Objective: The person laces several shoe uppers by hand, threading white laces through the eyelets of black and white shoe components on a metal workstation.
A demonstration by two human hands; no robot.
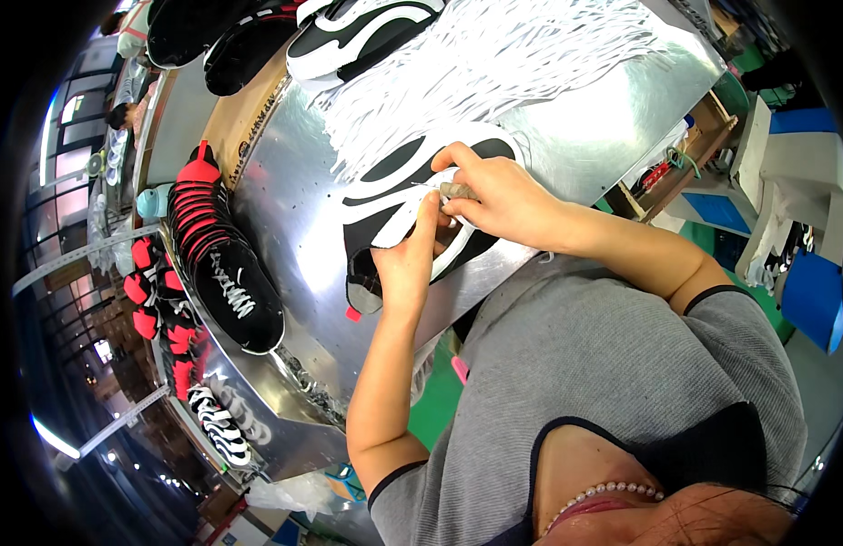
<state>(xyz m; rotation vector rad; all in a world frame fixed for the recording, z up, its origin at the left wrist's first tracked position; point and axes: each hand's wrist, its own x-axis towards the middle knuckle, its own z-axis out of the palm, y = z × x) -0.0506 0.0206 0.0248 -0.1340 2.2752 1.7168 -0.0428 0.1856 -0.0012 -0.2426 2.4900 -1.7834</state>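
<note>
We see a black-and-white shoe upper [371,207] on the metal surface [613,105], directly under both grips. The left grip [405,259] grasps it, fingers hidden inside its opening and thumb outside by the lacing edge. The right grip [502,196] has its fingers bent in at that edge, a tan wrap [458,191] around one; we cannot tell what they pinch.

To the right of the right grip, an open wooden drawer [718,135] under the surface's edge holds a red item [655,176] and other small things we cannot make out. Just beyond the grips, loose white laces [494,59] spread over the shiny surface, with another black-and-white upper [371,36] past them. Left of the left grip leans a row of black-and-red uppers [230,287], a pale teal object [153,202] beside it. Below the grips we see green floor [437,405]; far left, the dim room has lit lamps [55,439].
</note>
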